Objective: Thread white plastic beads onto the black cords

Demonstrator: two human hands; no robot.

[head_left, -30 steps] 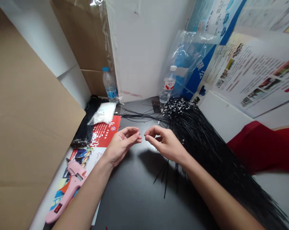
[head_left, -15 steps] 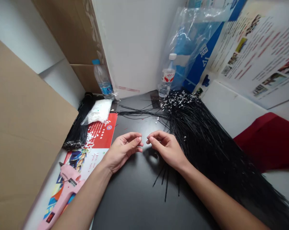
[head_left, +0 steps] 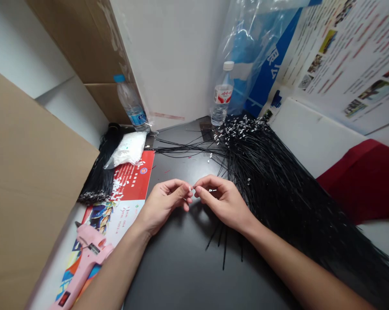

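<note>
My left hand (head_left: 165, 200) is closed in a pinch over the dark table, with a small white plastic piece (head_left: 190, 189) between thumb and fingertip. My right hand (head_left: 222, 198) faces it, thumb and forefinger pinched on the tip of a thin dark wire (head_left: 194, 187); most of that wire is hidden by the hand. The wire tip and the white piece meet or nearly meet; I cannot tell if one is inside the other. Right of my right hand lies a big pile of black wires (head_left: 278, 181), many with white ends (head_left: 239, 129).
A pink glue gun (head_left: 87, 254) lies on a printed sheet (head_left: 134, 215) at left, with loose white pieces (head_left: 117, 189), a bag of white pieces (head_left: 128, 148) and a black wire bundle (head_left: 99, 181). Two bottles (head_left: 130, 103) (head_left: 222, 97) stand behind. Cardboard (head_left: 29, 185) borders the left.
My fingertips have come closer together, bringing the wire tip to the white piece. The view has shifted slightly.
</note>
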